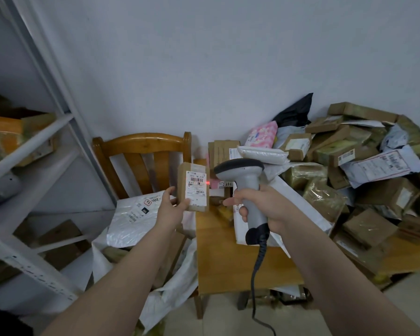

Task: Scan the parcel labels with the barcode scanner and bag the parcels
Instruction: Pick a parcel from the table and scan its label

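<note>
Cardboard parcel [195, 188] clamped in left hand [172, 206] grip; grey plastic scanner [243, 171] clamped in right hand [261, 202] grip, over open wooden bench [228, 263].

parcel [192, 170]: small brown box, upright in left hand [171, 204], white label [196, 189] facing camera | barcode scanner [249, 183]: grey, in right hand [260, 202], red dot at label's edge

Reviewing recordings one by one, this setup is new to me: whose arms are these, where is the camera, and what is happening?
No machine here: these are a person's two bare hands, filmed by one wide-angle camera worn on their head. The left hand holds up a small brown parcel, its white label facing the barcode scanner, which the right hand grips by the handle. A red spot sits at the label's edge. On the wooden table lie more parcels.
</note>
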